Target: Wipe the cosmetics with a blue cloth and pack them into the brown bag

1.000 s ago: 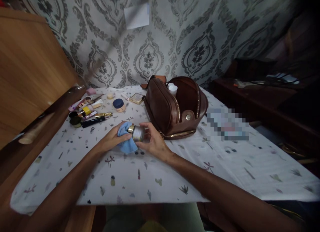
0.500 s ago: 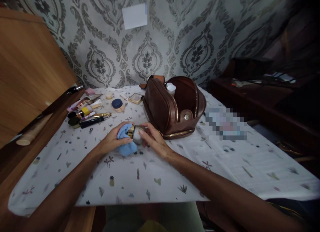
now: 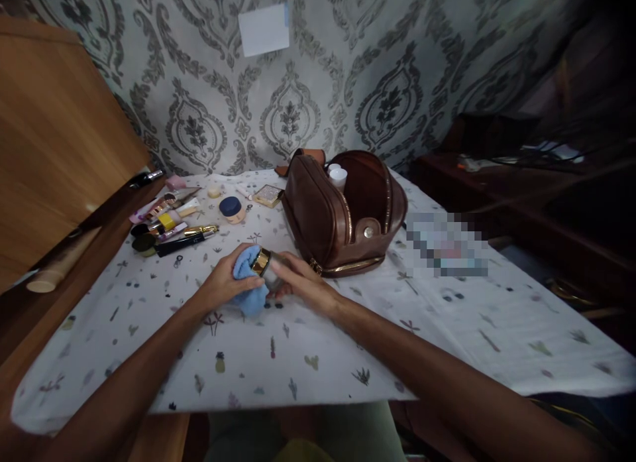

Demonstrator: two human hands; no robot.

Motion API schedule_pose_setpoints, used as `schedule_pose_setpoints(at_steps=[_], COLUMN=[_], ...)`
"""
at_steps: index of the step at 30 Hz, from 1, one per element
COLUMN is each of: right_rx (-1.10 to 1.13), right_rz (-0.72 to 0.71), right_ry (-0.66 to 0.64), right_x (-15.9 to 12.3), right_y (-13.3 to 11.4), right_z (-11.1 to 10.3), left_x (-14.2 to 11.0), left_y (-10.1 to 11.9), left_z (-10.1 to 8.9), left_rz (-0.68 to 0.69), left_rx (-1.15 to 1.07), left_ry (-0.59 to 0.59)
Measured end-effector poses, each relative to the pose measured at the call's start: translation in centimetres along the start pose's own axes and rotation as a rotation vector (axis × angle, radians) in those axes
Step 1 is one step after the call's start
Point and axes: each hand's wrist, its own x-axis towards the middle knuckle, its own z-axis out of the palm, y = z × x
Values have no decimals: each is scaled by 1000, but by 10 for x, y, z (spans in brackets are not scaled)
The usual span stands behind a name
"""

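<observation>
A small jar (image 3: 271, 271) with a gold band is held between my hands above the table. My left hand (image 3: 231, 276) is closed on a light blue cloth (image 3: 250, 299), which wraps the jar's gold end. My right hand (image 3: 303, 283) grips the other end of the jar, thumb on top, hiding part of it. Just behind my right hand stands a brown leather bag (image 3: 318, 217), unzipped, with white-capped containers (image 3: 338, 178) inside.
At the back left lie several cosmetics (image 3: 169, 223), near a blue-lidded jar (image 3: 231, 209) and a square compact (image 3: 268, 195). A wooden cabinet (image 3: 59, 130) borders the left side. A blurred-out flat object (image 3: 447, 243) lies right of the bag on the patterned tablecloth (image 3: 338, 376).
The jar has turned in my hands, showing more of its gold band. My right hand has shifted slightly and wraps further around it. The cloth remains in my left hand.
</observation>
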Motion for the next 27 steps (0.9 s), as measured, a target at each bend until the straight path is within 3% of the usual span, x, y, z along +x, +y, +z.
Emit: schedule_pose_setpoints(at_steps=[8, 16, 27], right_rx=[-6, 146, -145], right_rz=[-11, 59, -26], right_ry=[-31, -168, -88], right_x=[-6, -5, -6], right_y=[-6, -7, -8], right_z=[4, 4, 1], left_x=[-1, 0, -3], left_y=[-5, -1, -3], left_z=[1, 2, 2], left_rz=[-40, -25, -10], left_rx=[-56, -52, 50], left_ry=[30, 100, 94])
